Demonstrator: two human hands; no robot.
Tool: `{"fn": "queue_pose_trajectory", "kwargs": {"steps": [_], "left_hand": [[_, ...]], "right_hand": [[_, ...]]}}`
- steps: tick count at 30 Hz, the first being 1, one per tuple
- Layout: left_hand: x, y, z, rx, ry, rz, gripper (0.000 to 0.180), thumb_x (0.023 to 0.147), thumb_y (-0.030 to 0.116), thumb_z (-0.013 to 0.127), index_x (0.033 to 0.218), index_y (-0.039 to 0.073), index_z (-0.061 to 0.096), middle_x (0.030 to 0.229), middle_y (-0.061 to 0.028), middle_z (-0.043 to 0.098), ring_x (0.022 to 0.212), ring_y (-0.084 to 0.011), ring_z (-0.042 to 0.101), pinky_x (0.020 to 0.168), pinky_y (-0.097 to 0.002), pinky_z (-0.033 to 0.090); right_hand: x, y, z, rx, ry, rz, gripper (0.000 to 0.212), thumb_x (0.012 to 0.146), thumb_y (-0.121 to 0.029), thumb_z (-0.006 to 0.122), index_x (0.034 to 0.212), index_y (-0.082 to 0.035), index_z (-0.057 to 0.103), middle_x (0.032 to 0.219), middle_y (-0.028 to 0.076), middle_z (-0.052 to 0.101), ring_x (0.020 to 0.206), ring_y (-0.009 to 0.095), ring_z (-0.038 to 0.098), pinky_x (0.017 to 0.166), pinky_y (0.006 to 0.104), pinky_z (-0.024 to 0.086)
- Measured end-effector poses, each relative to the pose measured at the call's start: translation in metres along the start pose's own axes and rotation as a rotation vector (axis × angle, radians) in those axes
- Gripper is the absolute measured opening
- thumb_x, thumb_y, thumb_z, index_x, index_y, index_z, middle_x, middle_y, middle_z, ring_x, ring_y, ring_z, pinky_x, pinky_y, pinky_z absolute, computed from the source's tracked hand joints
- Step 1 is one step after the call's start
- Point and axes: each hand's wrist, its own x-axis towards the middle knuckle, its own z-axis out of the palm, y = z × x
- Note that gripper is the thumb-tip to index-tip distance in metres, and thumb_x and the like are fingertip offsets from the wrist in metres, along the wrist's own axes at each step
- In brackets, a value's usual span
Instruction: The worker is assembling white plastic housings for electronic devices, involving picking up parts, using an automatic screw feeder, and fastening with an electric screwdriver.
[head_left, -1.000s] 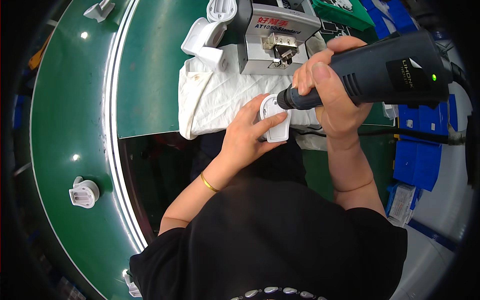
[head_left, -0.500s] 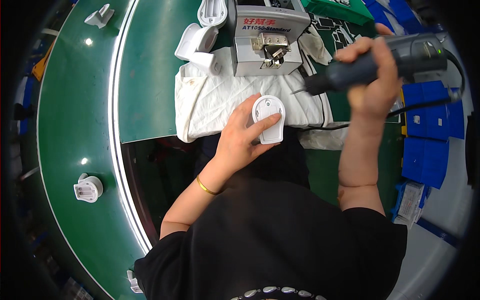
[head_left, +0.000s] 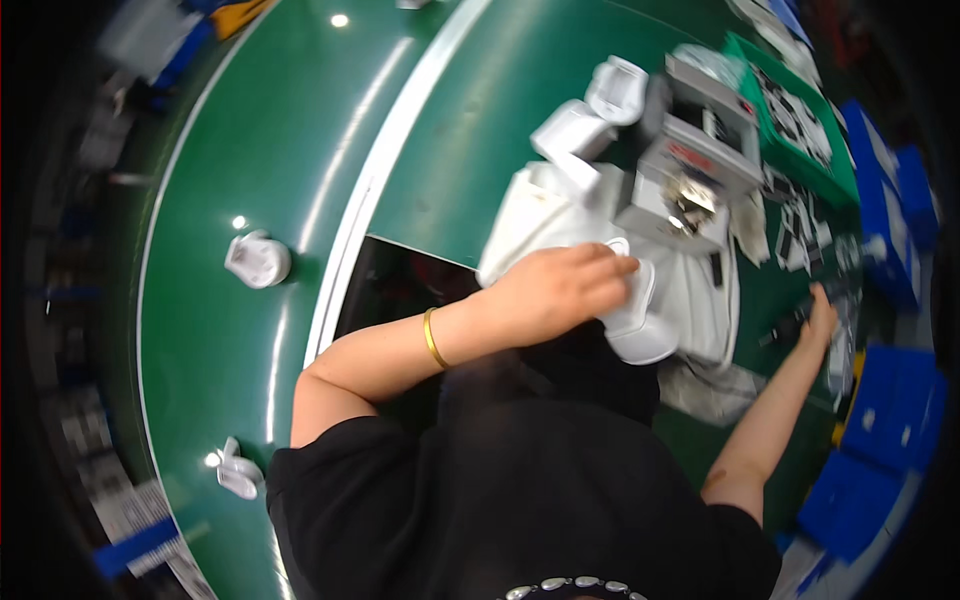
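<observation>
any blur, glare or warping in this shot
Head view: blur softens the left hand, the white part it holds and the grey machine; head view: glare spots and streaks on the green surface at left; head view: that surface's outer edge bows

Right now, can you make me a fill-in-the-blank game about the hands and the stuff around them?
1. The left hand holds a plastic part coloured ____.
2. A shiny bracelet is worn on the person's ____ wrist.
3. The right hand is at the dark power screwdriver, near boxes coloured ____.
4. To the right of the grey machine, an open bin of small parts is coloured ____.

Missing words: white; left; blue; green.
</observation>
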Motion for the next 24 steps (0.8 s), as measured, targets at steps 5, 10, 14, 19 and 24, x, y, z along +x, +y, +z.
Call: {"fn": "queue_pose_trajectory", "kwargs": {"steps": [5,10,14,19,24], "left_hand": [[-0.042,-0.090,-0.065,0.244,0.850,-0.607,0.053,0.067,0.001,0.078,0.114,0.004,0.052,0.107,-0.0116,0.063,0.076,-0.0197,0.065,0.068,-0.0310,0.052],[-0.138,-0.264,-0.085,0.239,1.084,-1.100,0.052,0.077,0.031,0.080,0.107,0.000,0.050,0.095,-0.0161,0.068,0.083,-0.0315,0.067,0.077,-0.0386,0.053],[-0.149,-0.268,-0.086,0.213,0.893,-1.255,0.059,0.074,0.035,0.084,0.113,0.002,0.053,0.111,-0.0198,0.066,0.103,-0.0365,0.065,0.088,-0.0412,0.051],[-0.148,-0.191,-0.145,0.657,0.521,-1.029,0.078,0.079,0.041,0.080,0.137,-0.002,0.051,0.133,-0.0243,0.059,0.121,-0.0392,0.058,0.103,-0.0435,0.046],[-0.312,-0.130,-0.214,-0.227,0.242,-1.403,0.070,0.076,0.018,0.081,0.137,0.000,0.051,0.121,-0.0145,0.064,0.110,-0.0253,0.061,0.097,-0.0362,0.050]], "right_hand": [[0.015,0.006,0.004,-0.169,-0.033,-0.080,0.046,0.077,-0.015,0.074,0.116,0.006,0.064,0.107,0.015,0.069,0.091,0.025,0.066,0.081,0.0365,0.053],[0.013,0.002,0.013,-0.299,0.136,-0.317,0.059,0.080,-0.020,0.077,0.128,0.007,0.056,0.119,0.019,0.065,0.106,0.026,0.063,0.094,0.0341,0.048],[-0.046,-0.036,0.039,-0.029,-0.006,-0.442,0.062,0.086,-0.016,0.077,0.138,0.002,0.050,0.137,0.020,0.053,0.125,0.027,0.052,0.107,0.0344,0.040],[-0.144,-0.075,0.029,-0.030,-0.123,-0.484,0.052,0.091,-0.016,0.072,0.137,-0.002,0.053,0.133,0.018,0.058,0.120,0.022,0.057,0.103,0.0315,0.043],[-0.155,-0.085,0.073,-0.044,-0.180,-0.546,0.034,0.089,-0.012,0.073,0.120,-0.002,0.065,0.107,0.008,0.068,0.096,0.015,0.064,0.086,0.0275,0.051]]}}
